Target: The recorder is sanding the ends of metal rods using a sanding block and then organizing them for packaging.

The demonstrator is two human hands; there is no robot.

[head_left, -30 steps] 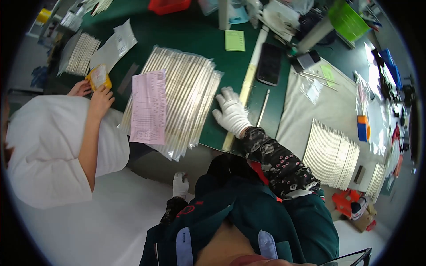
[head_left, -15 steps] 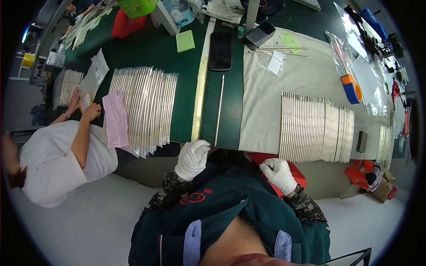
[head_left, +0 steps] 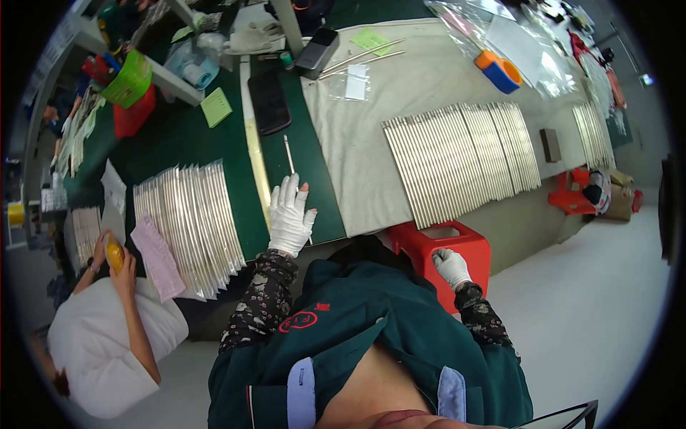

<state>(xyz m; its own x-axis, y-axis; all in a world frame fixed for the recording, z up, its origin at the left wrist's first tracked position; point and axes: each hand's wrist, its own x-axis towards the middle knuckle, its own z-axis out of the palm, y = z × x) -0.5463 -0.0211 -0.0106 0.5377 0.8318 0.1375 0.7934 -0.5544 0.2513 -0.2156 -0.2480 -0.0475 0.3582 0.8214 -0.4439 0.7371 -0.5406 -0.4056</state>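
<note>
My left hand, in a white glove with bare fingertips showing, lies flat with fingers stretched over a thin silver metal rod on the green tabletop. The rod's far end sticks out beyond my fingers, and a short bit of its near end shows by my wrist. In front of my body, above the red stool, my gloved right hand is closed with its fingers curled in; anything inside is hidden. To the right, a row of silver rods lies side by side on a beige cloth.
Bagged rods with a pink sheet lie at left, beside a co-worker in white holding a yellow object. Farther back are a black phone, a dark box, an orange-blue tape roll and a small dark block.
My left hand has moved forward from the table edge onto the rod, its fingers opening out flat. The view has turned toward the right. My right hand stays closed.
</note>
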